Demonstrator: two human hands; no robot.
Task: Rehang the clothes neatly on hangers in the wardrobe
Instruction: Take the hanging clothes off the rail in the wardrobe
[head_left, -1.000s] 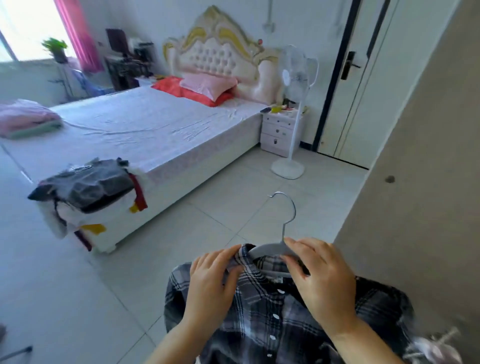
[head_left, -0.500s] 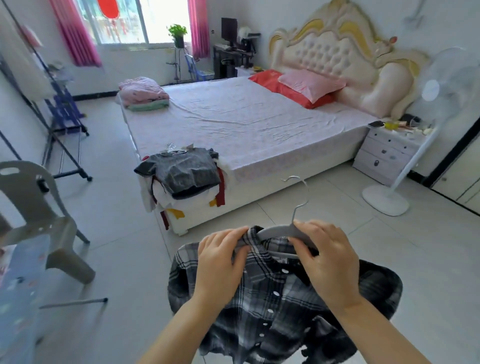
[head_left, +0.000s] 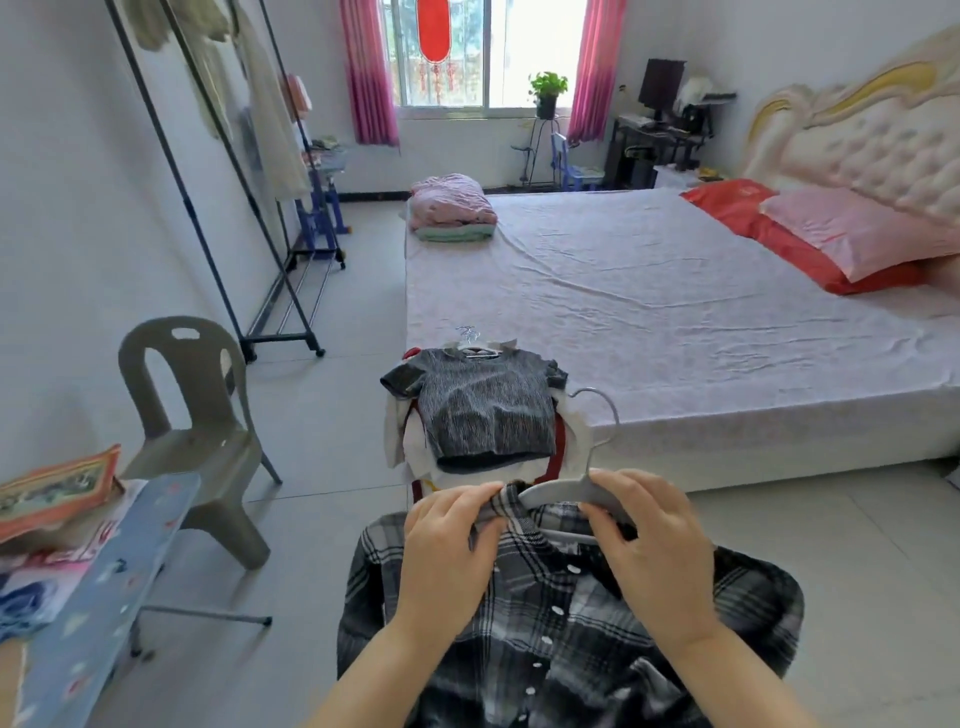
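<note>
A black and white plaid shirt (head_left: 550, 623) hangs in front of me on a pale grey hanger (head_left: 558, 491) with a metal hook. My left hand (head_left: 447, 551) pinches the shirt's collar at the hanger's left arm. My right hand (head_left: 654, 556) grips the hanger's right arm and the shirt over it. Just beyond, a pile of clothes (head_left: 478, 410) on hangers lies on the near corner of the bed, a dark grey top uppermost. A black garment rack (head_left: 218, 171) with pale clothes on it stands at the left wall.
The large bed (head_left: 675, 312) fills the right, with folded pink bedding (head_left: 452, 208) at its far corner. A grey plastic chair (head_left: 192, 415) and an ironing board (head_left: 88, 587) with printed fabric stand at the left. Tiled floor runs between bed and rack.
My view has swung left, from the door and fan to the bed, window and garment rack. Both hands keep the same hold on the shirt and hanger.
</note>
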